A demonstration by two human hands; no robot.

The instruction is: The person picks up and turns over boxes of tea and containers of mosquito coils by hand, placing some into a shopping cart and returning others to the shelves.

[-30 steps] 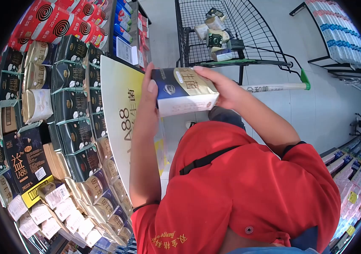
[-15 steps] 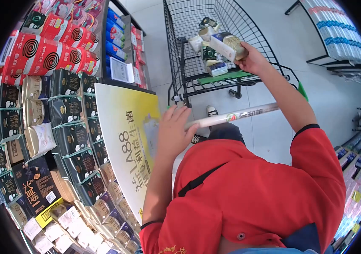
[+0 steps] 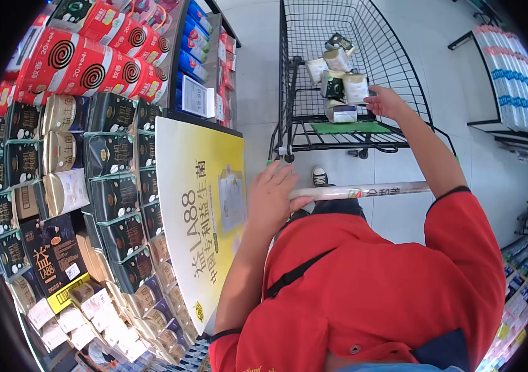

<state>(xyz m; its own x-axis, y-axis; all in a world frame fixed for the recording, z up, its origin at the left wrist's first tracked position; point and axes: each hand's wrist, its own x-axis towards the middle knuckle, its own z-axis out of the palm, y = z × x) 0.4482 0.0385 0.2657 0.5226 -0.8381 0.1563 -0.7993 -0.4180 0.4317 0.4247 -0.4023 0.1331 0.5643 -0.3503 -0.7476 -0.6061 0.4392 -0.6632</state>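
Note:
My left hand (image 3: 271, 195) lies over the left end of the shopping cart's white handle (image 3: 363, 191), fingers stretched and thumb apart, beside a yellow and white sign board (image 3: 201, 204). Out over the cart basket, my right hand (image 3: 390, 103) has its fingertips at the right edge of a white and gold soft pack (image 3: 356, 88). That pack is among several others in the cart, including a dark green pack (image 3: 333, 87) and a white and purple pack (image 3: 342, 113). The hand looks loosened, not wrapped round the pack.
Stacked dark green packs (image 3: 113, 198) and gold packs fill the display at left. Red mosquito-coil boxes (image 3: 84, 65) stand above them. A shelf edge with a price sign (image 3: 197, 96) lies left of the cart (image 3: 422, 93). Bottled goods (image 3: 518, 80) stand at right.
The gold and white pack has gone from my right hand's grip down among the packs in the cart, and the fingers have drawn to its edge. The whole view has shifted.

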